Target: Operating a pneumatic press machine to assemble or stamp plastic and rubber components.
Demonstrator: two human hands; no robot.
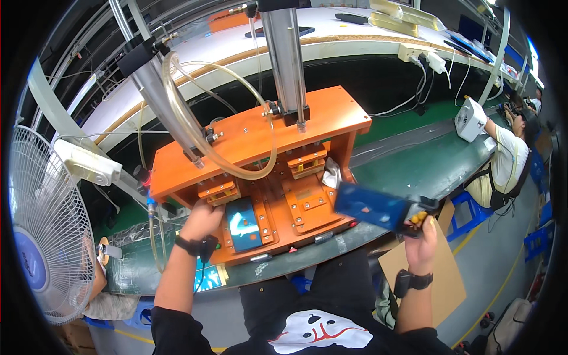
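Observation:
An orange two-station press (251, 137) stands before me on a green bench. On its left bed lies a flat panel with shiny blue film (243, 226). My left hand (203, 221) reaches in beside that panel, under the left press head (218, 190); its fingertips are hidden. To the right of the press, my right hand (421, 244) grips one end of a dark blue rectangular panel (370, 205), held up and tilted. Yellow covers show on its fingertips. A blurred dark part sits at the gripped end. The right bed (310, 208) has no panel on it.
A large fan (44, 236) stands at the left. Air cylinders (284, 56) and a clear looped hose (228, 173) rise over the press. A white crumpled cloth (332, 174) lies by its right post. Cardboard (429, 275) is at the lower right; a person (509, 148) sits farther right.

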